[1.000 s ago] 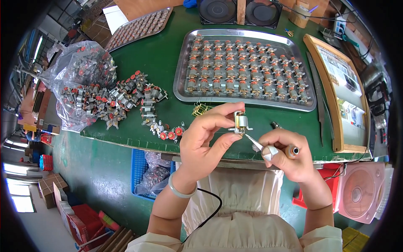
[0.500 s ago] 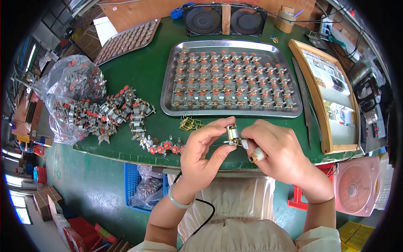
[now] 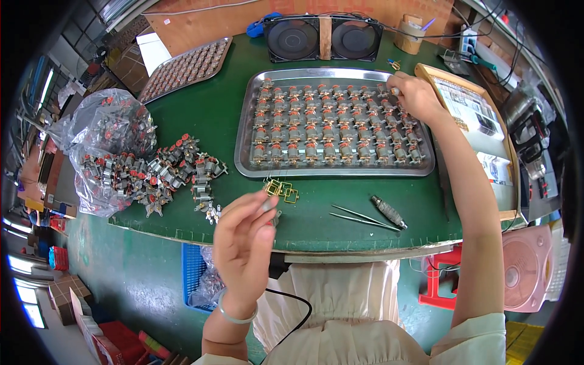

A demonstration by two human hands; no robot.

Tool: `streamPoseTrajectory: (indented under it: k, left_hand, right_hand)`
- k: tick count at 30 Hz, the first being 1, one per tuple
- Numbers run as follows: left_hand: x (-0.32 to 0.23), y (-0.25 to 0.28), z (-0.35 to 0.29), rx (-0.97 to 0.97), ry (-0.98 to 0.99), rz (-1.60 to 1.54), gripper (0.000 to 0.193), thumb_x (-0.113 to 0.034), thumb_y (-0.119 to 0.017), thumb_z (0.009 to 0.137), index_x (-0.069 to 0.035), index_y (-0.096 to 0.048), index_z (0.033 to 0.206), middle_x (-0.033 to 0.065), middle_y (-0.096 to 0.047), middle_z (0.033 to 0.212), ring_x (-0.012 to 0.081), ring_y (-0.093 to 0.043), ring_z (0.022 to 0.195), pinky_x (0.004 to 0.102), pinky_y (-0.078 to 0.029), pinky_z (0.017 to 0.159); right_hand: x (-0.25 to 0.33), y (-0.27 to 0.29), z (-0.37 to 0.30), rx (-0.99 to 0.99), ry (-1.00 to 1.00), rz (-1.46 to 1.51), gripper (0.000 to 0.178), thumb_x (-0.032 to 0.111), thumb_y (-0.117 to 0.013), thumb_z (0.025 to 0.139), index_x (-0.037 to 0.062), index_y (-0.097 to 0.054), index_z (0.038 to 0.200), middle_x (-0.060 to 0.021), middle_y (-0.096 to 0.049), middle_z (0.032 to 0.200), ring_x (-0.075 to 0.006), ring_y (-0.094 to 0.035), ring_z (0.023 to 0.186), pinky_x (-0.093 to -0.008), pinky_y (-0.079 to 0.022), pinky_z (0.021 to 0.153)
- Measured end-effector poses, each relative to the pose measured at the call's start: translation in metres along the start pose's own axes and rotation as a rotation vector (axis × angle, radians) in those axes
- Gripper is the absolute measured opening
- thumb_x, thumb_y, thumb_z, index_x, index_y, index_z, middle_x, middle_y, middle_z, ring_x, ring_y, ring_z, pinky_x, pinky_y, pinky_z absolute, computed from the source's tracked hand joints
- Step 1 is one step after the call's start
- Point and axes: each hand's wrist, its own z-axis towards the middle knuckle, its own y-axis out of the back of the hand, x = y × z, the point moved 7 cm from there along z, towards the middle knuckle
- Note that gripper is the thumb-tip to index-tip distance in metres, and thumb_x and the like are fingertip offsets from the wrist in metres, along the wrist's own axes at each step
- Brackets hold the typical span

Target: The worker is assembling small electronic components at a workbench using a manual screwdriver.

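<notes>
At the far right corner of a metal tray [image 3: 244, 159], my right hand [image 3: 420, 99] has its fingers closed around a small metal-cased component, mostly hidden by them. Rows of similar components [image 3: 328, 131] with orange-red parts fill the tray. My left hand [image 3: 243, 249] hovers low over the table's front edge, thumb apart from its half-curled fingers. Beside its fingertips lie thin brass-coloured square frames [image 3: 281, 190]. It partly hides a line of loose components [image 3: 207, 182]. Tweezers [image 3: 365, 219] and a short grey rod-shaped tool [image 3: 388, 212] lie to the front right.
A clear plastic bag [image 3: 112, 115] spills a heap of components [image 3: 146, 173] at the left. Behind stand a second filled tray [image 3: 185, 68] and two black fans [image 3: 322, 38]. A wooden-framed board [image 3: 486, 131] and a long dark blade-like strip [image 3: 446, 194] edge the right side.
My right hand has moved from the front to the tray's far right corner. The component has left my left hand, which has shifted left and down. Tweezers and the rod-shaped tool now show on the table.
</notes>
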Motion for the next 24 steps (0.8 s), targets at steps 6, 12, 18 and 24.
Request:
streamPoseTrajectory:
  k: [6, 12, 18, 24]
  left_hand:
    - [-0.011, 0.028, -0.001, -0.095, -0.114, 0.18, 0.013, 0.005, -0.048, 0.083, 0.004, -0.05, 0.096, 0.0156, -0.056, 0.096, 0.0233, -0.057, 0.092, 0.0309, -0.046, 0.081]
    - [-0.008, 0.036, 0.005, 0.031, -0.214, 0.65, 0.013, 0.002, -0.056, 0.077, -0.002, -0.058, 0.09, 0.0113, -0.06, 0.095, 0.0246, -0.057, 0.093, 0.0421, -0.036, 0.093]
    - [0.002, 0.039, 0.0, 0.18, -0.159, 0.908, 0.02, -0.007, -0.064, 0.072, -0.007, -0.06, 0.091, 0.0069, -0.06, 0.096, 0.0264, -0.054, 0.096, 0.0458, -0.021, 0.1]
    - [0.009, 0.037, -0.003, 0.262, -0.177, 0.859, 0.022, -0.007, -0.067, 0.067, -0.008, -0.06, 0.089, 0.0056, -0.059, 0.095, 0.0232, -0.054, 0.091, 0.0446, -0.02, 0.101]
  right_hand:
    - [-0.011, -0.013, 0.001, 0.074, -0.058, 0.091, 0.021, 0.001, -0.054, 0.071, 0.0077, -0.059, 0.091, -0.0081, -0.058, 0.091, -0.029, -0.056, 0.087, -0.0374, -0.045, 0.075]
    - [0.025, 0.022, 0.003, -0.048, -0.08, 0.207, 0.022, -0.001, -0.054, 0.072, 0.0043, -0.058, 0.093, -0.0113, -0.058, 0.095, -0.0266, -0.058, 0.081, -0.0357, -0.045, 0.07]
    - [0.211, 0.046, -0.032, 0.231, 0.322, 0.75, 0.018, 0.014, -0.06, 0.074, 0.0021, -0.056, 0.086, -0.0153, -0.06, 0.079, -0.0315, -0.06, 0.074, -0.0396, -0.047, 0.066]
    - [0.274, 0.028, -0.054, 0.41, 0.317, 0.596, 0.033, 0.029, -0.064, 0.072, -0.0011, -0.052, 0.074, -0.0157, -0.058, 0.062, -0.0325, -0.059, 0.063, -0.0397, -0.047, 0.056]
